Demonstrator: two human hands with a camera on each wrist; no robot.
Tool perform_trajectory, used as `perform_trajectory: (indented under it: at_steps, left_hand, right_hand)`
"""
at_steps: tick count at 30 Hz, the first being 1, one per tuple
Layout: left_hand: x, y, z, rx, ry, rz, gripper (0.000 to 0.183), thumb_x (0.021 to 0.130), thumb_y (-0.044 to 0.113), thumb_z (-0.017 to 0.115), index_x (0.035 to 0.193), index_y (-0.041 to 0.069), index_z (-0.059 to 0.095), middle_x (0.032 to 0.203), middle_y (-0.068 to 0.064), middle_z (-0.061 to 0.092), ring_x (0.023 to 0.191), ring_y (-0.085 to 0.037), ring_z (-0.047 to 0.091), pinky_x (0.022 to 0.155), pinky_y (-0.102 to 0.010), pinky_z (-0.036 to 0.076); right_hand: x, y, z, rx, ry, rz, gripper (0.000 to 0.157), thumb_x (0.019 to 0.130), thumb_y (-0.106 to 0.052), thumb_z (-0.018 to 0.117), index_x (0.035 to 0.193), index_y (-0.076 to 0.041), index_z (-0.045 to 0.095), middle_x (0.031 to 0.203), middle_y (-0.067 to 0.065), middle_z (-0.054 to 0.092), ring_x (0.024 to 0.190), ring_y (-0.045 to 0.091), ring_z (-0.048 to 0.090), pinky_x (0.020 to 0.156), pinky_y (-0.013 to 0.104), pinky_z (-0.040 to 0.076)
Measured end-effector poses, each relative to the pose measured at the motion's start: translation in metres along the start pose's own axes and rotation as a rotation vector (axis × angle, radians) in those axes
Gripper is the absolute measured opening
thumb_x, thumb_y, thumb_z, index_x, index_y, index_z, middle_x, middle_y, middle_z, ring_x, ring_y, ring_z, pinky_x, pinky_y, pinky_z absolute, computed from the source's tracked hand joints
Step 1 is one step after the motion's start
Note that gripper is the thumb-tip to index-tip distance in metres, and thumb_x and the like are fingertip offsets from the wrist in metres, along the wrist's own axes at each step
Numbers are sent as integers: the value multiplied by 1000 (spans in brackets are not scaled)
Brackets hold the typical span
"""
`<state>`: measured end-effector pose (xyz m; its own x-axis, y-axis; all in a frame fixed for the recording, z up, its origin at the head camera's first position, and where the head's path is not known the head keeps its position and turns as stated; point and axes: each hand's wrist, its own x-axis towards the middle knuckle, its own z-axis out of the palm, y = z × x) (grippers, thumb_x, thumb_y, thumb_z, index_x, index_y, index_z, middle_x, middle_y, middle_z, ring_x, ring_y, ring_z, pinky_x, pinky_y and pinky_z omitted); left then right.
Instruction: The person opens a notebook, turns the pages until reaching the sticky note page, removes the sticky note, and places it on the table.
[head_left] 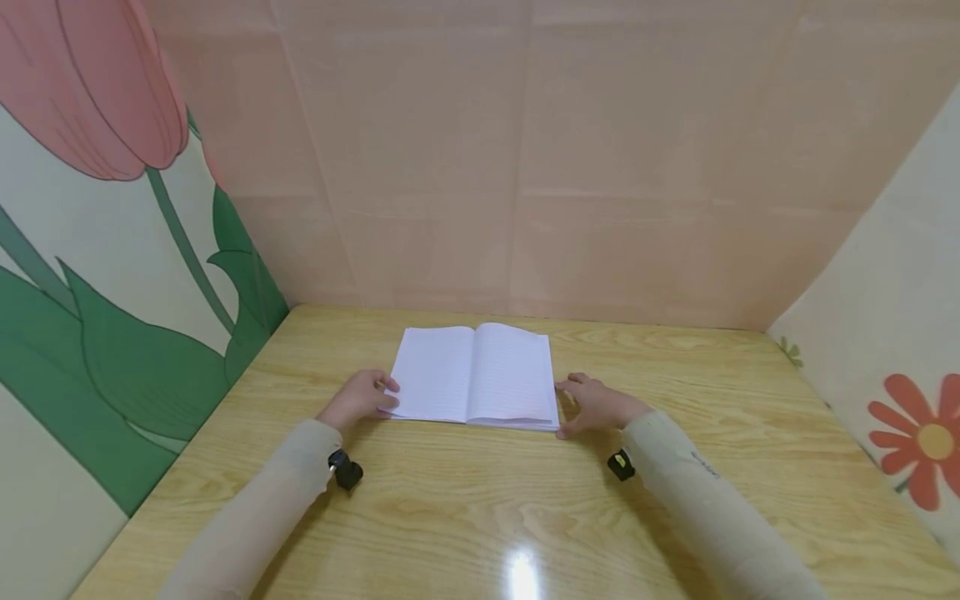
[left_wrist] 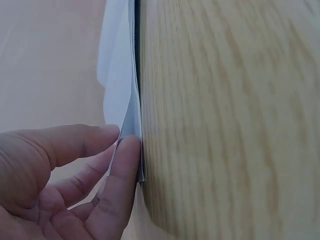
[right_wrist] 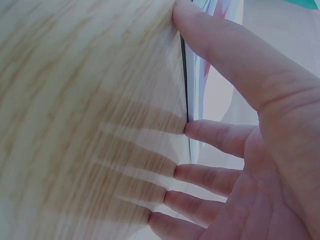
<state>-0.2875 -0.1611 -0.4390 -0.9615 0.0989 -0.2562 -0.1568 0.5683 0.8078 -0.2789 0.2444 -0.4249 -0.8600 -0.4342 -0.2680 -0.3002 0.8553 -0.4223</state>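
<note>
So closest to me are my two pale long sleeves (head_left: 251,512), coming in over the wood-grain table (head_left: 450,508), with a little black gadget (head_left: 347,471) at my left wrist and another at my right. There's a bright glare spot on the tabletop between them.

Past that, my left hand (head_left: 360,397) is pinching paper between thumb and fingers at the near left corner of an open lined notebook (head_left: 512,375). My right hand (head_left: 597,406) isn't gripping anything: fingers spread, thumb by the notebook's near right corner, index fingertip at its right edge, other fingertips down on the wood.

Notebook's lying toward the table's far edge, a bit left of halfway between the side edges, right-hand pages bulging up at the spine.

Behind the far edge is a creased pinkish-tan backdrop (head_left: 525,167). Big pink tulip (head_left: 112,92) by the left edge, red flower (head_left: 911,400) by the right.
</note>
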Motion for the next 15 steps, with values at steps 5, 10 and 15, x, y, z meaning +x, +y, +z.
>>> perform_trajectory:
  at_steps: [5,10,15]
  left_hand:
    - [1,1,-1,54,11,14,21,84,2,69,104,0,63,90,-9,51,77,-19,57,69,-28,56]
    - [2,2,-2,149,26,56,22,82,5,72,102,2,64,85,-7,54,72,-17,53,63,-26,47]
    - [1,2,-2,187,35,81,23,80,5,73,100,3,64,84,-7,54,65,-17,51,59,-26,42]
  right_hand:
    - [-1,-1,-1,18,-3,0,91,76,-36,81,145,3,36,153,33,19,139,51,20,108,65,26]
    - [-2,-3,-1,14,-1,-5,90,76,-35,81,145,3,36,153,34,19,139,52,20,108,65,25]
    - [-3,-4,-2,16,-3,-5,90,77,-35,81,145,3,36,153,34,19,139,52,20,108,66,25]
